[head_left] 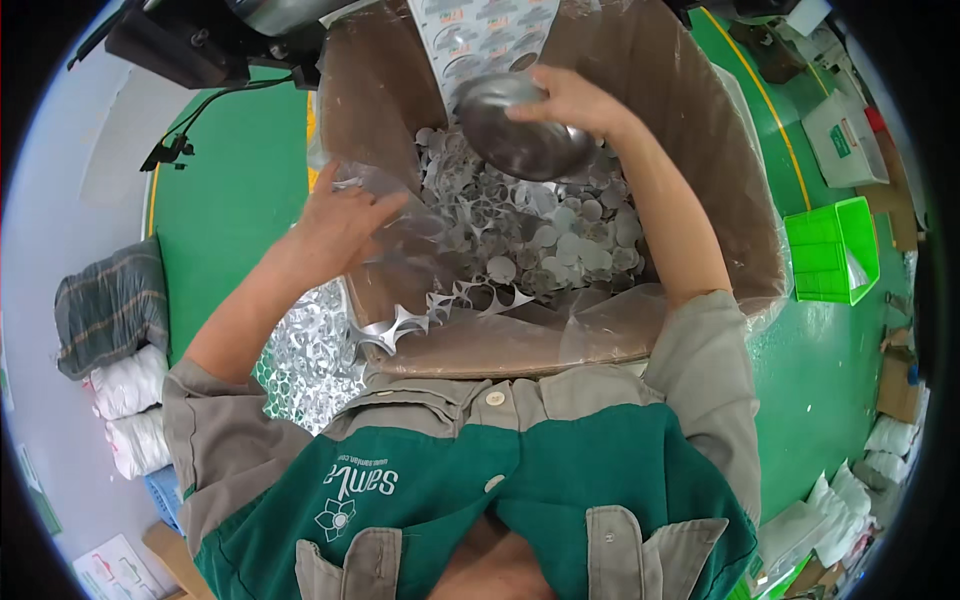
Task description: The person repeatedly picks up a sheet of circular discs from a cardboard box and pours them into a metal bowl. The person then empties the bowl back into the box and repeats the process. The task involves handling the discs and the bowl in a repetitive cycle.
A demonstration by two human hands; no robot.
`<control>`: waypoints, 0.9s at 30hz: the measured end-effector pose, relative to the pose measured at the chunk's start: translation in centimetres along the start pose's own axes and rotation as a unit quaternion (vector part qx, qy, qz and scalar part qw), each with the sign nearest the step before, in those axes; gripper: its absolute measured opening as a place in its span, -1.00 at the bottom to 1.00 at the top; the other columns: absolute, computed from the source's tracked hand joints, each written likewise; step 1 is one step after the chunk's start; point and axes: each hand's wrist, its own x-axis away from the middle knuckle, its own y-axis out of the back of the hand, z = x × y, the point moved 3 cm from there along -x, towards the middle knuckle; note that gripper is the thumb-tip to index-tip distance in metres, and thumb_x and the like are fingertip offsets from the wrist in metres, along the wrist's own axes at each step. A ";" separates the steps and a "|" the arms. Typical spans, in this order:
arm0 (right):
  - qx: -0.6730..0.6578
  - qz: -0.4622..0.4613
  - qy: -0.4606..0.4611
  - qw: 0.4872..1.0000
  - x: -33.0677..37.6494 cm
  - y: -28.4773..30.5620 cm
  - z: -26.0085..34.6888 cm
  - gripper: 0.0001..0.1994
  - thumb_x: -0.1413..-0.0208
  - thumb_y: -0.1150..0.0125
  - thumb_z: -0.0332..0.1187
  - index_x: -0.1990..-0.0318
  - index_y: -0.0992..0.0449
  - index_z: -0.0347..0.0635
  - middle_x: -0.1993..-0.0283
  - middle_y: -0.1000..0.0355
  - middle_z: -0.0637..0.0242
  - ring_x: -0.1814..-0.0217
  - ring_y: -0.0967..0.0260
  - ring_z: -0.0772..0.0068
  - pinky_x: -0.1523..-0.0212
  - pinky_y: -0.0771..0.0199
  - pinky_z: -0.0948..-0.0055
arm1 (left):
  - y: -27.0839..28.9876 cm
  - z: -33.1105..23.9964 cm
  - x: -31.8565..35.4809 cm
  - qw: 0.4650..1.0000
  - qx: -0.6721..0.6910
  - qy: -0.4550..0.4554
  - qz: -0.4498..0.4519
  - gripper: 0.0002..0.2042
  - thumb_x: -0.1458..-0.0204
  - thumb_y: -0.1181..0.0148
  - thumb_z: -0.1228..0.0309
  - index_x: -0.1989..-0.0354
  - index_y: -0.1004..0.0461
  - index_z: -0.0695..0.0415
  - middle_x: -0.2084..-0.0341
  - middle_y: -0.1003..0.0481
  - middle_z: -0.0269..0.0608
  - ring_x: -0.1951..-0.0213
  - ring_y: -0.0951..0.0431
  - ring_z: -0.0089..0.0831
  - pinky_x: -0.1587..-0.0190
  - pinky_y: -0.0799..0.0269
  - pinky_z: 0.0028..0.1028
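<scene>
R hand (572, 100): at 12 o'clock in the head view, fingers curled over the rim of a steel bowl (520, 130), gripping it; bowl tilted, mouth toward the person, just above the scrap.
L hand (340, 225): approx 10 o'clock from frame centre, fingers spread and half bent, pressing on the clear plastic liner (385, 200) at the box's left wall; can't tell if it pinches the film or just rests on it.
Box (690, 130): big brown cardboard carton w/ plastic liner, fills upper centre, open top.
Contents: heap of silver foil discs (560, 245) and punched-out foil webbing, centre of the box, under and at 6 o'clock of the bowl.
Foil strip (420, 315): star-shaped leftover web draped over the near box edge, approx 7 o'clock of the heap.
Printed sheet (480, 35): round-pattern sheet standing in the box at 12 o'clock, behind the bowl.
Outside box: punched silver sheet (310, 350) hanging at 8 o'clock; green crate (830, 250) at 3 o'clock on green floor (230, 190); folded grey cloth (110, 305) at 9 o'clock.
</scene>
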 end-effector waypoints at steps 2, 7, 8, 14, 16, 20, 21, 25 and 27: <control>-0.171 0.010 0.022 0.985 0.4 2.9 4.6 -0.53 0.05 -0.23 -0.23 0.01 -0.31 -0.28 0.12 -0.39 0.25 0.11 -0.34 0.51 0.08 -0.33 0.52 | 1.8 1.7 0.6 0.969 0.201 0.025 -0.145 -0.59 0.06 -0.16 0.34 -0.01 -0.31 0.09 0.29 -0.43 -0.14 0.25 -0.46 -0.25 0.06 -0.28 -0.30; -0.550 0.053 0.153 0.819 0.9 3.0 4.6 -0.66 -0.12 -0.06 -0.30 -0.02 -0.31 -0.22 0.15 -0.45 0.30 0.17 -0.45 0.48 0.14 -0.50 0.43 | 6.1 5.8 4.4 0.744 0.607 0.012 -0.279 -0.73 -0.07 0.02 0.50 0.04 -0.34 0.21 0.44 -0.35 -0.37 0.55 -0.32 -0.69 0.44 -0.28 -0.65; -0.581 0.091 0.119 0.800 0.4 0.9 1.7 -0.63 -0.12 -0.06 -0.30 -0.06 -0.27 -0.23 0.09 -0.42 0.27 0.11 -0.42 0.47 0.10 -0.47 0.43 | 6.8 6.1 4.9 0.704 0.637 0.006 -0.314 -0.73 -0.07 0.02 0.51 0.04 -0.34 0.21 0.44 -0.35 -0.37 0.55 -0.32 -0.69 0.44 -0.28 -0.65; -0.055 0.084 -0.190 0.977 0.7 -8.4 -12.0 -0.36 0.00 -0.18 -0.20 -0.18 -0.11 -0.34 -0.15 -0.20 0.03 -0.13 -0.24 0.14 -0.06 -0.29 0.26 | 4.9 8.2 4.0 0.658 0.665 0.074 -0.345 -0.77 -0.08 0.04 0.52 0.08 -0.39 0.23 0.47 -0.35 -0.39 0.57 -0.28 -0.73 0.40 -0.34 -0.63; 0.233 0.118 -0.211 0.942 0.7 -6.3 -9.2 -0.38 0.09 -0.23 -0.14 -0.06 -0.22 -0.39 -0.06 -0.25 -0.15 -0.09 -0.24 -0.06 -0.04 -0.27 0.19 | 3.0 6.9 3.1 0.736 0.593 0.150 -0.290 -0.79 -0.10 0.07 0.52 0.11 -0.41 0.21 0.47 -0.34 -0.41 0.59 -0.23 -0.74 0.37 -0.33 -0.63; 0.015 0.009 -0.035 0.999 -0.2 0.6 -1.7 -0.65 0.14 -0.25 -0.22 0.23 -0.39 -0.24 0.37 -0.40 0.22 0.29 -0.37 0.38 0.27 -0.32 0.38 | 1.3 6.9 1.9 0.679 0.641 0.159 -0.320 -0.77 -0.11 0.10 0.53 0.08 -0.39 0.22 0.43 -0.32 -0.42 0.62 -0.16 -0.78 0.38 -0.27 -0.66; -0.161 0.062 -0.137 0.975 0.2 1.8 1.5 -0.56 0.12 -0.27 -0.27 0.06 -0.39 -0.24 0.18 -0.42 0.25 0.10 -0.33 0.49 0.11 -0.33 0.48 | 1.2 6.9 2.5 0.665 0.648 0.156 -0.338 -0.77 -0.11 0.11 0.53 0.09 -0.39 0.22 0.43 -0.32 -0.40 0.62 -0.17 -0.77 0.38 -0.29 -0.66; -0.668 0.126 0.097 0.727 1.6 2.1 3.7 -0.62 -0.04 -0.11 -0.37 -0.01 -0.33 -0.36 0.12 -0.42 0.16 0.11 -0.42 0.36 0.03 -0.42 0.34 | 4.3 5.7 3.7 0.585 0.722 0.072 -0.362 -0.74 -0.11 0.14 0.55 0.05 -0.35 0.27 0.33 -0.36 -0.32 0.61 -0.20 -0.78 0.39 -0.30 -0.67; -0.717 0.154 0.025 0.680 0.7 -2.5 -5.9 -0.64 -0.03 -0.16 -0.27 0.05 -0.38 -0.25 0.12 -0.43 0.24 0.10 -0.41 0.36 0.04 -0.41 0.30 | 7.2 4.3 5.9 0.570 0.708 0.050 -0.413 -0.71 -0.11 0.13 0.51 0.01 -0.30 0.31 0.27 -0.39 -0.23 0.50 -0.35 -0.70 0.35 -0.34 -0.63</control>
